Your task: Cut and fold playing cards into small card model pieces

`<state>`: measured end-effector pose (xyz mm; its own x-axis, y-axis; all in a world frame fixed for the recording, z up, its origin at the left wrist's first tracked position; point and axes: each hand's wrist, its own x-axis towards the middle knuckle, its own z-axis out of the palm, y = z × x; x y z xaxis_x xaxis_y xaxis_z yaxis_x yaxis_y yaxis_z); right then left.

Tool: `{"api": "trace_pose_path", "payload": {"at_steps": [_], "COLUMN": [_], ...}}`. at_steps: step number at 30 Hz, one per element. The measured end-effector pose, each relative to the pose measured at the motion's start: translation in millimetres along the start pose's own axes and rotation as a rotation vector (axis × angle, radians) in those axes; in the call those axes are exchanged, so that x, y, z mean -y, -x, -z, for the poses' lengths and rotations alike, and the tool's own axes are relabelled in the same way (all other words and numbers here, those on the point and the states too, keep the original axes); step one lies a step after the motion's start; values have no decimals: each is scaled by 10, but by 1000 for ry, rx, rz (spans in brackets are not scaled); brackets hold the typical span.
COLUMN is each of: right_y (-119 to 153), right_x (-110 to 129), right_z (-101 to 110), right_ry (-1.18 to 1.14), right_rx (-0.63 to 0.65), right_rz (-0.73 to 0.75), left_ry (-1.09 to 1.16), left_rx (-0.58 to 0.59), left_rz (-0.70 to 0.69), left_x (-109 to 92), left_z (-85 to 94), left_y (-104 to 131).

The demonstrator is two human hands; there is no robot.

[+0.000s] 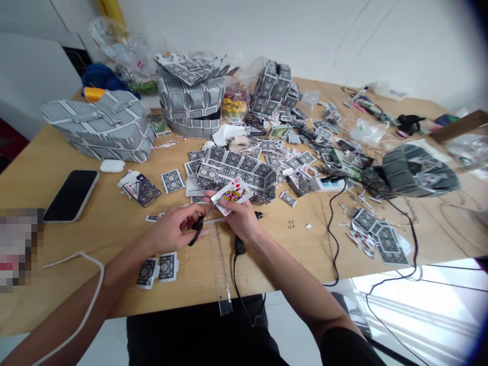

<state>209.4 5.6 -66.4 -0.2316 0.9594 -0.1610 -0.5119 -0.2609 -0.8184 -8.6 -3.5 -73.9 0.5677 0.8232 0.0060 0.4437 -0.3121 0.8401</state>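
Observation:
My left hand [173,227] is closed around the black handles of a pair of scissors [197,224]. Their blades point up and right and meet the left edge of a playing card [233,195], a queen of diamonds held face up. My right hand [244,219] grips that card from below, between thumb and fingers. Just behind the card stands an open box woven from folded cards [236,170]. Below my left hand lie two cut cards with tabs [168,267], patterned backs up. A clear ruler [222,274] reaches over the table's front edge.
A phone [72,195] and a card pack [141,188] lie left. Large folded-card pieces [102,127] stand along the back. Loose cards and scraps [328,142] cover the back right. A power strip [327,184] with black cables [331,223] sits right; a white cable [95,290] crosses my left forearm.

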Motion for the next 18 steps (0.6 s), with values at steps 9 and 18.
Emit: {"api": "trace_pose_path", "payload": {"at_steps": [9,18], "right_y": [-1,-53], "right_x": [-25,-110], "right_z": [31,104], "right_ry": [-22,60], "right_rx": [-13,-44], "right_rz": [-3,20], "left_ry": [157,607], "left_rx": [12,87], "left_rz": [40,52], "left_x": [-40,22], "left_z": [13,41], "left_y": [1,3]}}
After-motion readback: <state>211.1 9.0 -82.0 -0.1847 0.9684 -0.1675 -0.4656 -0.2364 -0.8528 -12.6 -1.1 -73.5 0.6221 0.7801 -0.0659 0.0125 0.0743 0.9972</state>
